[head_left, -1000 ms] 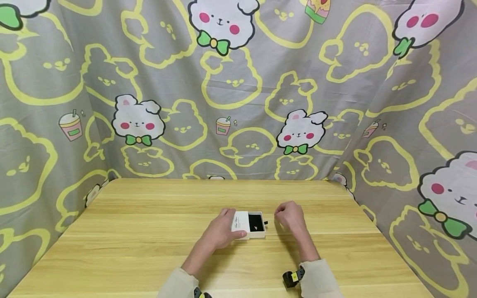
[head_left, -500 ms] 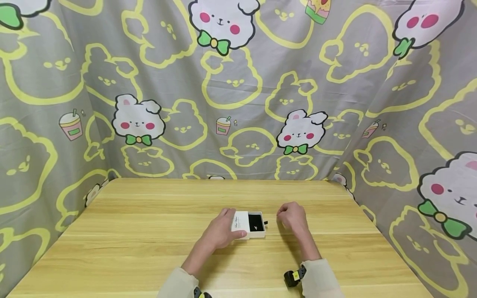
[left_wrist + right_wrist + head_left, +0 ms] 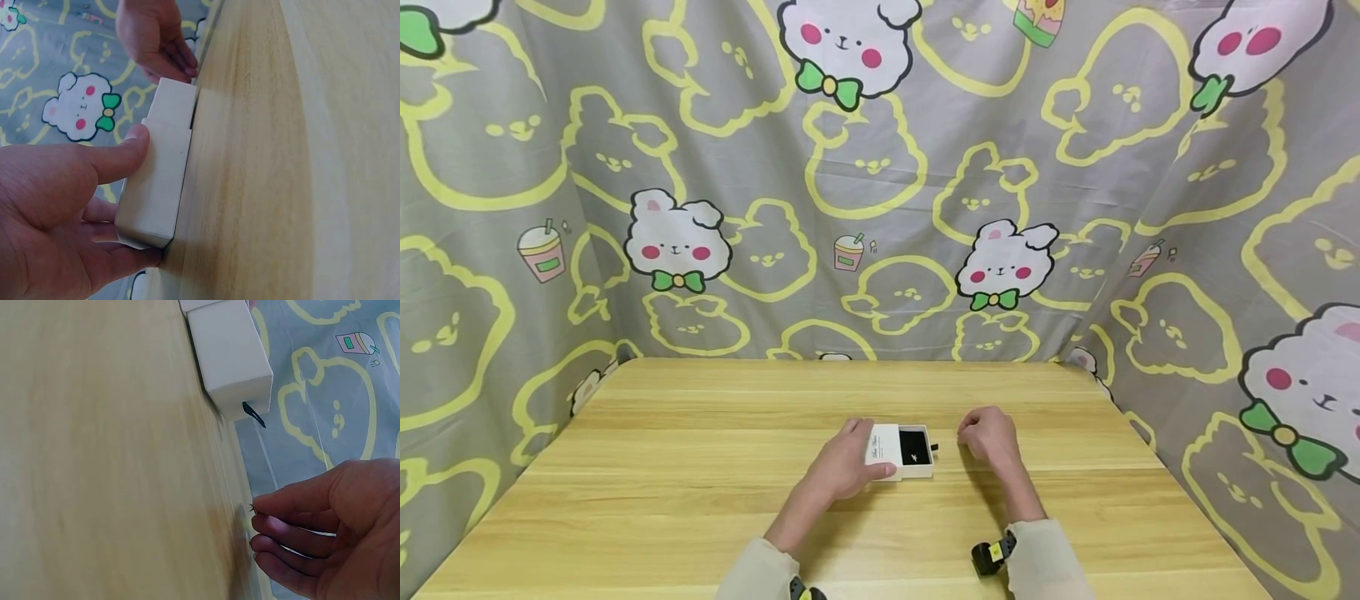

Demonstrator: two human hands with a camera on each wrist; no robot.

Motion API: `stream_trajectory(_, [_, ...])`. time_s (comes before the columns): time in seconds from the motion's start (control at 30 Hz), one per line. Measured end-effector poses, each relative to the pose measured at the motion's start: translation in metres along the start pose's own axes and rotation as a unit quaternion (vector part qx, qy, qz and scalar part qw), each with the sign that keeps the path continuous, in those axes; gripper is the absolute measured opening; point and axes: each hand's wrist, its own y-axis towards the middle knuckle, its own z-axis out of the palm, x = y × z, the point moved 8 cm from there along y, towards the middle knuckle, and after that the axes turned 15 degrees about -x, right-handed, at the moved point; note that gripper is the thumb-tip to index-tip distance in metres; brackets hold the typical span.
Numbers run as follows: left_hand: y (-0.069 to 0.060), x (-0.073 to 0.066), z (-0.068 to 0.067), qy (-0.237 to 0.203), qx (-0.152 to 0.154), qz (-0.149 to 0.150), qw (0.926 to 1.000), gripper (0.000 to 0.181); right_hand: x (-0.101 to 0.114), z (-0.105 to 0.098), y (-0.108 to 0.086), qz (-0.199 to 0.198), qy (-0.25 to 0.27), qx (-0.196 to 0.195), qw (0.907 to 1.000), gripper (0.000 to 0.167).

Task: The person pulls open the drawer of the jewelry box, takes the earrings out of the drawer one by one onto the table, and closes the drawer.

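The white box [image 3: 887, 442] lies on the wooden table [image 3: 700, 483], its drawer [image 3: 919, 472] part-way out — inside, a small silvery star-like piece [image 3: 914, 457] sits on a black insert [image 3: 913, 438]. A black tab [image 3: 936, 447] sticks out at the drawer's end. The left hand [image 3: 842, 462] grips the sleeve between thumb and fingers; the right hand [image 3: 991, 437], just beyond the tab, pinches a tiny spiky piece [image 3: 252, 507] between thumb and fingertip — its shape too small to tell. Behind hangs a grey cartoon-print curtain [image 3: 895, 237].

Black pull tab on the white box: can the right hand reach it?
Probably yes: the black pull tab faces the right hand, nothing between; the tiny item at its fingertips may hinder.
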Motion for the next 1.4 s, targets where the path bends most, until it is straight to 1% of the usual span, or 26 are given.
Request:
stream_trajectory(0.33, [0.0005, 0.0001, 0.0001, 0.003, -0.001, 0.003, 1.0000, 0.088, 0.0008, 0.0001, 0.0020, -0.008, -0.007, -0.013, 0.9999, 0.007])
stream_trajectory(0.8, [0.0003, -0.0003, -0.0010, 0.000, -0.001, 0.003, 1.0000, 0.087, -0.0015, 0.0013, 0.0034, -0.013, -0.009, -0.014, 0.9998, 0.006])
stream_trajectory(1.1, [0.0001, -0.0015, -0.0014, 0.000, 0.000, 0.001, 1.0000, 0.087, -0.0020, 0.0011, 0.0022, -0.002, -0.011, -0.007, 0.9999, 0.004])
stream_trajectory(1.27, [0.0001, -0.0004, -0.0007, 0.003, 0.003, -0.002, 1.0000, 0.087, -0.0011, 0.0008, 0.0018, -0.003, -0.011, -0.004, 0.9999, 0.003])
stream_trajectory(1.4, [0.0004, 0.0000, -0.0001, 0.000, 0.002, 0.000, 1.0000, 0.087, -0.0006, -0.0001, 0.0017, 0.001, -0.006, 0.003, 1.0000, 0.004])
